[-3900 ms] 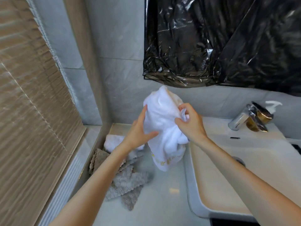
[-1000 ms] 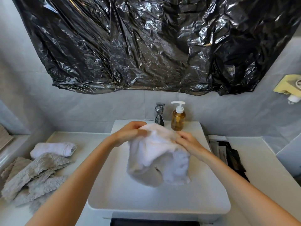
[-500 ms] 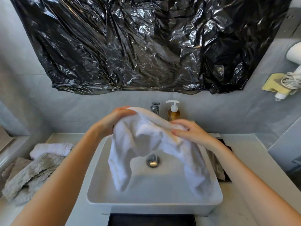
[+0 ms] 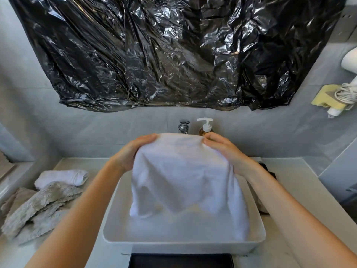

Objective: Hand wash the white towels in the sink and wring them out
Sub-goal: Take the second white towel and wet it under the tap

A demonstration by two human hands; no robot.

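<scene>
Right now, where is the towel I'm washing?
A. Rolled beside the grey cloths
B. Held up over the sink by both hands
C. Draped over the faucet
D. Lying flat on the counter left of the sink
B: the left hand and the right hand each grip a top corner of the towel, which hangs spread over the sink.

Black plastic sheet (image 4: 173,55) covers the wall; soap dispenser (image 4: 206,127) beside faucet (image 4: 183,126); grey cloths (image 4: 38,207) lie left.
</scene>
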